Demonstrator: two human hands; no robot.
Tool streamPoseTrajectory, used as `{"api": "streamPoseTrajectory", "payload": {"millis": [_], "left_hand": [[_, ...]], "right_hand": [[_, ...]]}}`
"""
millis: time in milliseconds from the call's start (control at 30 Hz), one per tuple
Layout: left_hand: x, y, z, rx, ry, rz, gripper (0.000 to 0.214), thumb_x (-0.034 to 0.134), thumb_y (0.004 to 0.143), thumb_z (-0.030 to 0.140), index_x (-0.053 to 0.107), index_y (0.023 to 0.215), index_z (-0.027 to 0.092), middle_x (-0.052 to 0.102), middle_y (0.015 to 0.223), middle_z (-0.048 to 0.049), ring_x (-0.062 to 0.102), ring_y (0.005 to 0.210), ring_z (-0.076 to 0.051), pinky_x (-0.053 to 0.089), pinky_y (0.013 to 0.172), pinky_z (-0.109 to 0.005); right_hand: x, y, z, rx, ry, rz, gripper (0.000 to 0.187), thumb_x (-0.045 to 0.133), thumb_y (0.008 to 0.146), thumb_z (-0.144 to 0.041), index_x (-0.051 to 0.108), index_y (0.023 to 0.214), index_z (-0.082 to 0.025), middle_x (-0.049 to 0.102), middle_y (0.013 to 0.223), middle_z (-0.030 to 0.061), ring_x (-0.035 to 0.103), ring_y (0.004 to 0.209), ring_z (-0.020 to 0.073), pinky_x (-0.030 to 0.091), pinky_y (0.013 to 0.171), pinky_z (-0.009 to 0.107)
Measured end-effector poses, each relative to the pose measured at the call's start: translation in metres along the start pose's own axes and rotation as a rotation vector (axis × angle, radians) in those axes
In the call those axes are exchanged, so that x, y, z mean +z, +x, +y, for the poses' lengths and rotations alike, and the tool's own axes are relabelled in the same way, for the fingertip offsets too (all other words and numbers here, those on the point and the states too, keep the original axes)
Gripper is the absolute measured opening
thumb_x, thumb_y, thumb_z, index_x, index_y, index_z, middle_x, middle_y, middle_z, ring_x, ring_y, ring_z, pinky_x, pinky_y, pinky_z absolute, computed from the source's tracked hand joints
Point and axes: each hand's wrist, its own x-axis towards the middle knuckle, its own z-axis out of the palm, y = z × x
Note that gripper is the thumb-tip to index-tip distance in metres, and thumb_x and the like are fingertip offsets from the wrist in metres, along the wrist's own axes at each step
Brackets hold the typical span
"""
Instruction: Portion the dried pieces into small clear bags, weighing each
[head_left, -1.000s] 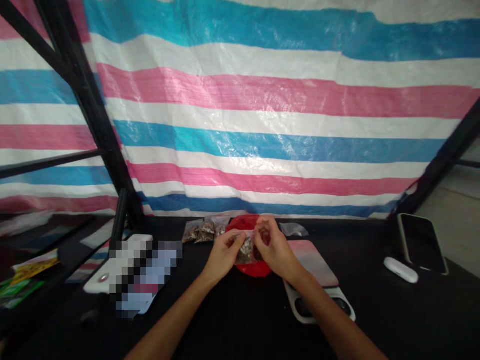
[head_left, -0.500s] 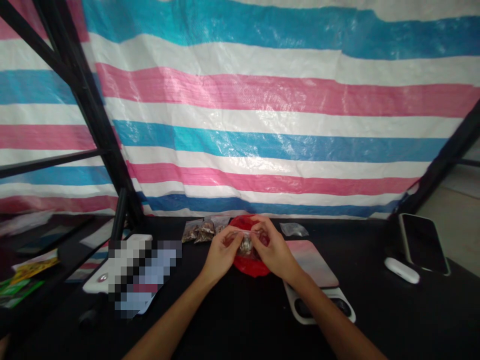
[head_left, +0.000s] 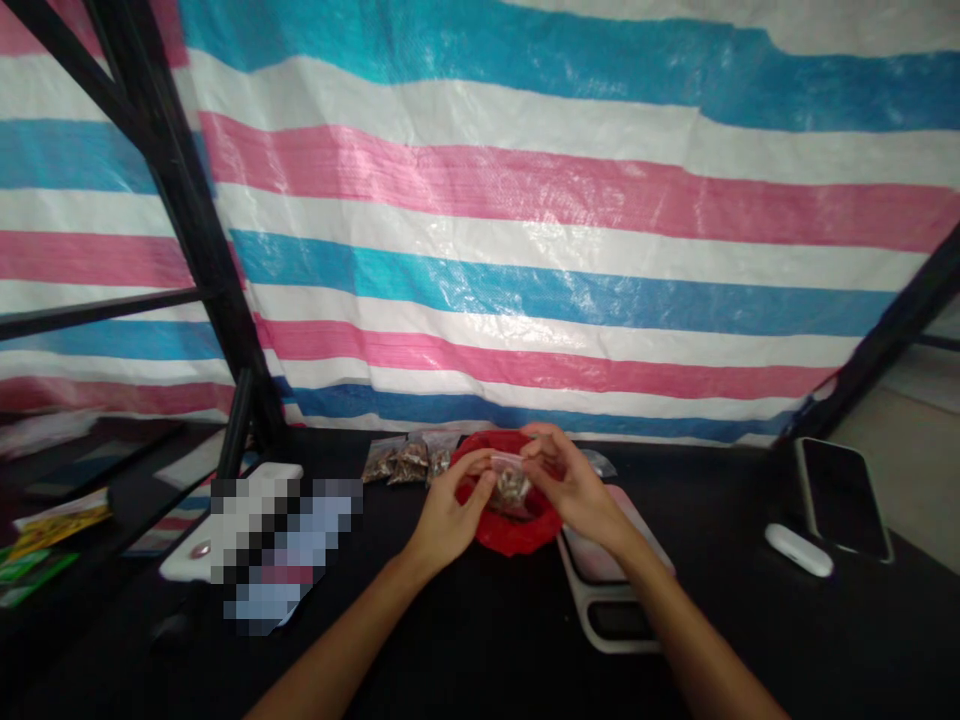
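Between my two hands is a small clear zip bag point(head_left: 511, 488) with brownish bits in it, held above a red plastic bag point(head_left: 510, 540) on the black table. My left hand point(head_left: 452, 510) pinches the zip bag's upper left corner between thumb and fingers. At the upper right corner, the thumb and fingers of my right hand point(head_left: 571, 487) grip the same bag. Several filled zip bags point(head_left: 409, 461) lie just left of the red bag. Under my right forearm sits a kitchen scale point(head_left: 592, 545), partly covered by the arm.
Behind the right hand lies a clear plastic bag point(head_left: 600, 462). A white case point(head_left: 799, 550) and a propped phone point(head_left: 844, 498) stand at the right. On the left are a white device point(head_left: 184, 560), partly pixelated, and a yellow packet point(head_left: 64, 522). A striped sheet point(head_left: 525, 240) hangs behind.
The hands and the zip bag have shifted slightly right. The right hand has moved along the bag's top edge, and more of the bag and the red bag now shows.
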Motion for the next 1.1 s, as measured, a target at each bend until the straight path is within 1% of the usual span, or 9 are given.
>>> {"api": "streamPoseTrajectory", "payload": {"millis": [133, 267, 400, 467, 567, 733, 833, 967, 1100], "left_hand": [[-0.005, -0.005, 0.004, 0.168, 0.376, -0.085, 0.029, 0.045, 0.099, 0.032, 0.071, 0.111, 0.023, 0.075, 0.112, -0.0072, 0.068, 0.106, -0.024, 0.048, 0.100, -0.039], [-0.007, -0.007, 0.011, 0.170, 0.576, -0.162, 0.030, 0.044, 0.099, 0.029, 0.070, 0.085, 0.022, 0.075, 0.083, -0.0040, 0.069, 0.075, -0.020, 0.050, 0.075, -0.031], [-0.003, -0.011, 0.015, 0.168, 0.573, -0.242, 0.037, 0.041, 0.100, 0.031, 0.063, 0.071, 0.021, 0.065, 0.064, -0.0006, 0.062, 0.057, -0.014, 0.043, 0.056, -0.025], [-0.001, -0.013, 0.016, 0.258, 0.543, -0.255, 0.036, 0.041, 0.100, 0.029, 0.064, 0.074, 0.020, 0.066, 0.065, -0.0012, 0.062, 0.057, -0.014, 0.043, 0.056, -0.024], [0.000, -0.016, 0.016, 0.447, 0.522, -0.181, 0.029, 0.043, 0.098, 0.024, 0.065, 0.081, 0.019, 0.071, 0.072, -0.0042, 0.066, 0.064, -0.015, 0.048, 0.063, -0.026], [-0.006, -0.014, 0.013, 0.591, 0.573, -0.005, 0.024, 0.046, 0.095, 0.015, 0.063, 0.078, 0.020, 0.070, 0.067, -0.0024, 0.064, 0.059, -0.015, 0.049, 0.062, -0.028], [-0.009, -0.013, 0.012, 0.657, 0.609, 0.053, 0.022, 0.048, 0.093, 0.012, 0.061, 0.076, 0.021, 0.069, 0.064, -0.0008, 0.061, 0.055, -0.013, 0.048, 0.060, -0.027], [-0.008, -0.013, 0.013, 0.734, 0.595, 0.096, 0.023, 0.049, 0.090, 0.009, 0.060, 0.073, 0.020, 0.066, 0.060, 0.0009, 0.058, 0.050, -0.012, 0.045, 0.055, -0.025], [-0.006, -0.013, 0.013, 0.740, 0.613, 0.131, 0.024, 0.050, 0.090, 0.009, 0.058, 0.070, 0.019, 0.062, 0.055, 0.0023, 0.053, 0.046, -0.011, 0.042, 0.051, -0.025]], "right_hand": [[-0.061, -0.001, -0.010, 0.196, -0.039, -0.059, 0.043, 0.059, 0.075, -0.016, 0.059, 0.117, -0.023, 0.064, 0.082, -0.0009, 0.061, 0.068, 0.0158, 0.048, 0.060, 0.026], [-0.098, -0.009, -0.001, 0.350, -0.271, -0.155, 0.031, 0.049, 0.059, -0.010, 0.069, 0.082, -0.018, 0.061, 0.062, -0.0017, 0.055, 0.056, 0.0147, 0.042, 0.053, 0.024], [-0.100, -0.012, 0.011, 0.325, -0.381, -0.091, 0.036, 0.049, 0.057, -0.008, 0.073, 0.082, -0.018, 0.072, 0.080, 0.0027, 0.062, 0.071, 0.0186, 0.048, 0.065, 0.028], [-0.101, -0.011, 0.014, 0.293, -0.430, -0.033, 0.040, 0.048, 0.060, -0.008, 0.073, 0.090, -0.019, 0.074, 0.094, 0.0039, 0.065, 0.086, 0.0208, 0.049, 0.077, 0.032], [-0.106, -0.010, 0.015, 0.274, -0.473, 0.008, 0.037, 0.047, 0.065, -0.009, 0.070, 0.091, -0.020, 0.073, 0.094, 0.0034, 0.064, 0.093, 0.0216, 0.047, 0.085, 0.034], [-0.113, -0.014, 0.012, 0.354, -0.476, -0.109, 0.019, 0.051, 0.072, -0.014, 0.067, 0.079, -0.019, 0.069, 0.078, 0.0012, 0.062, 0.074, 0.0183, 0.047, 0.070, 0.029], [-0.116, -0.020, 0.006, 0.417, -0.504, -0.138, 0.012, 0.057, 0.081, -0.025, 0.066, 0.083, -0.018, 0.067, 0.074, 0.0010, 0.059, 0.066, 0.0170, 0.043, 0.060, 0.027], [-0.124, -0.029, -0.008, 0.583, -0.707, -0.128, 0.037, 0.065, 0.084, -0.053, 0.065, 0.089, -0.016, 0.068, 0.073, 0.0041, 0.059, 0.067, 0.0185, 0.042, 0.058, 0.027], [-0.122, -0.032, -0.021, 0.656, -0.773, -0.250, 0.049, 0.062, 0.083, -0.065, 0.065, 0.089, -0.016, 0.072, 0.081, 0.0077, 0.062, 0.073, 0.0217, 0.044, 0.061, 0.029]]}}
